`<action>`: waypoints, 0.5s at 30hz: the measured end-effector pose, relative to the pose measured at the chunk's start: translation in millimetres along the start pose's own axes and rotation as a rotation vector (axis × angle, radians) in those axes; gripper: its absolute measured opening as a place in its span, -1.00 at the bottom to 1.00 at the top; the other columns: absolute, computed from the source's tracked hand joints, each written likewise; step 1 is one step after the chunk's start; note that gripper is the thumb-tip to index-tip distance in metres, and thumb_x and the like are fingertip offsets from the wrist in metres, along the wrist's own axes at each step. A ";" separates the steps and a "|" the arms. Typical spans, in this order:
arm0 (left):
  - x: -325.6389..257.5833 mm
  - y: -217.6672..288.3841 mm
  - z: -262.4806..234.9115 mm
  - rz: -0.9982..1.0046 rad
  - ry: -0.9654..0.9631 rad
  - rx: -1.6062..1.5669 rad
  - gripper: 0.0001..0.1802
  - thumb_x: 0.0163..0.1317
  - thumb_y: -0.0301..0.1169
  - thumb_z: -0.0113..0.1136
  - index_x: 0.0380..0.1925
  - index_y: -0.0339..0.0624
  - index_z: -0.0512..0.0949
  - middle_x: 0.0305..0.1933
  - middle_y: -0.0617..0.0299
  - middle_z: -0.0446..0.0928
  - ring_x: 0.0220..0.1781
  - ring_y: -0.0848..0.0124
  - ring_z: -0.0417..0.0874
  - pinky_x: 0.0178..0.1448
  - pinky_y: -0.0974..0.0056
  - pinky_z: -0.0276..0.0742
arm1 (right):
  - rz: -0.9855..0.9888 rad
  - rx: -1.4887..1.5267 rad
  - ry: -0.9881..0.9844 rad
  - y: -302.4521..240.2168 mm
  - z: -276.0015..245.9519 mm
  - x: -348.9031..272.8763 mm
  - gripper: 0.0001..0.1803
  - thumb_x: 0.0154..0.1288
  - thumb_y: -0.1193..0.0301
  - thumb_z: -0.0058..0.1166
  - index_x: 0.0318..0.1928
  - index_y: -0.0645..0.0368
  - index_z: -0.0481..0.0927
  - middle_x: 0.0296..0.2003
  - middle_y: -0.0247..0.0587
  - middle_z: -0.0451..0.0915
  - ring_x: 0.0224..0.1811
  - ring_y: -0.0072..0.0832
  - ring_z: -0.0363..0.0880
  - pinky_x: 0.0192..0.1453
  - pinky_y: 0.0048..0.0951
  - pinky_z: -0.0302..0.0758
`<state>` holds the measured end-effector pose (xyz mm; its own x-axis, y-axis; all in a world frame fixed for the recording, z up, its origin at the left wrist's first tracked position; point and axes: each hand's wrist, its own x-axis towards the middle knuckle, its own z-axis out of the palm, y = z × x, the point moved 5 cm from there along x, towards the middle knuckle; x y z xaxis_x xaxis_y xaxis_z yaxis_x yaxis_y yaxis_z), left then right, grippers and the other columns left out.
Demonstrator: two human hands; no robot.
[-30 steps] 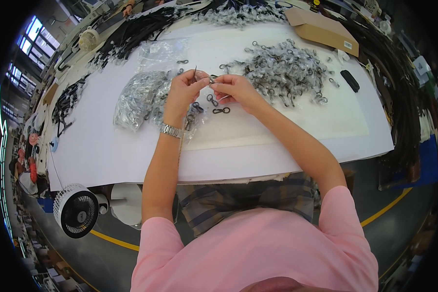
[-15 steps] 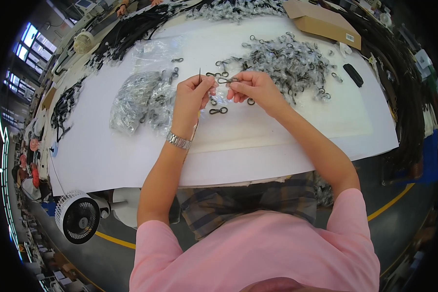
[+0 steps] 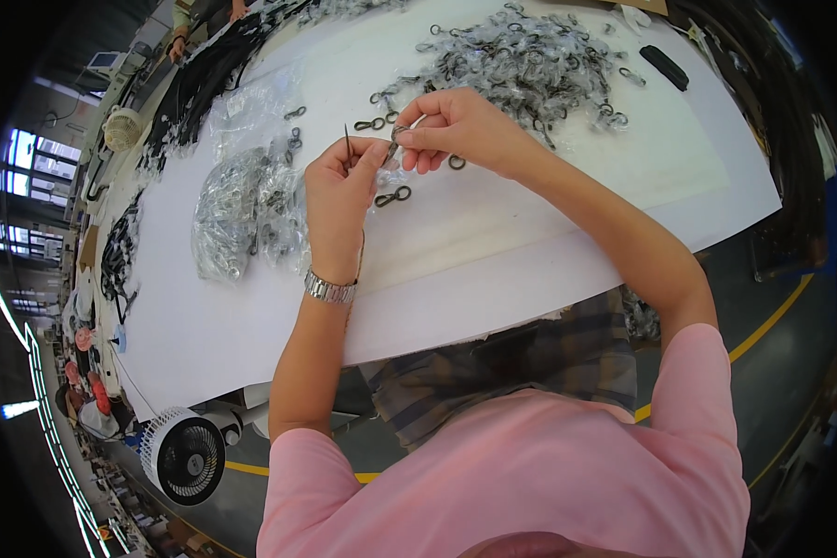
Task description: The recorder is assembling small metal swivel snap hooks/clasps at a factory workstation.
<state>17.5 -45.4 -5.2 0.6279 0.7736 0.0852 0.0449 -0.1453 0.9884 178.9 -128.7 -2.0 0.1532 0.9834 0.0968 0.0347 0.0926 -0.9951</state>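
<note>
Above the table my two hands meet over a small dark metal snap hook (image 3: 393, 141). My right hand (image 3: 451, 130) is closed, pinching the hook's upper end. My left hand (image 3: 344, 181) is closed too; its thumb and finger are at the hook's lower end, and a thin dark pointed tool (image 3: 348, 141) sticks up out of it. Whether the left fingertips grip the hook cannot be made out. One bare snap hook (image 3: 393, 196) lies just below the hands, another (image 3: 369, 124) just beyond them. Clear plastic shows by my fingertips.
A heap of snap hooks in clear wrapping (image 3: 521, 70) lies beyond my right hand. Crumpled clear plastic (image 3: 228, 219) lies left of my left hand. A black oblong item (image 3: 665, 67) is at the far right, black straps (image 3: 191, 102) at the far left. A fan (image 3: 191, 456) stands at the near left edge.
The snap hook has turned from lying level between my hands to a steep tilt. My left fingertips have come up to its lower end. The whole view has shifted.
</note>
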 end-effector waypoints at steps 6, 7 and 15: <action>-2.7 15.3 6.6 0.081 0.024 0.077 -0.77 0.44 -0.31 0.29 -0.23 -0.30 0.66 -0.39 0.32 0.65 -0.60 0.76 0.28 -0.54 0.55 0.11 | -0.077 -0.048 0.117 -0.7 1.1 0.3 -0.75 0.47 0.32 0.19 -0.16 0.30 0.71 -0.45 -0.27 0.72 -0.46 -0.63 0.65 -0.32 -0.60 0.58; -1.0 13.2 8.7 0.040 -0.011 0.020 -0.77 0.45 -0.31 0.27 -0.26 -0.29 0.65 -0.40 0.31 0.64 -0.60 0.76 0.28 -0.54 0.55 0.11 | -0.088 -0.053 0.111 -1.1 1.4 0.7 -0.75 0.47 0.32 0.19 -0.16 0.30 0.71 -0.45 -0.27 0.72 -0.46 -0.63 0.65 -0.32 -0.60 0.58; 17.4 10.0 21.9 -0.047 -0.162 -0.176 -0.76 0.44 -0.31 0.29 -0.33 -0.27 0.64 -0.44 0.29 0.64 -0.66 0.73 0.25 -0.60 0.55 0.06 | -0.183 -0.142 0.253 -17.9 -17.4 2.0 -0.72 0.44 0.32 0.15 -0.26 0.30 0.75 -0.52 -0.27 0.71 -0.52 -0.62 0.63 -0.39 -0.56 0.56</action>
<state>45.9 -46.8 3.4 0.7452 0.6661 0.0312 -0.0503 0.0095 0.9987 195.8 -131.1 16.4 0.3710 0.8813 0.2927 0.2185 0.2235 -0.9499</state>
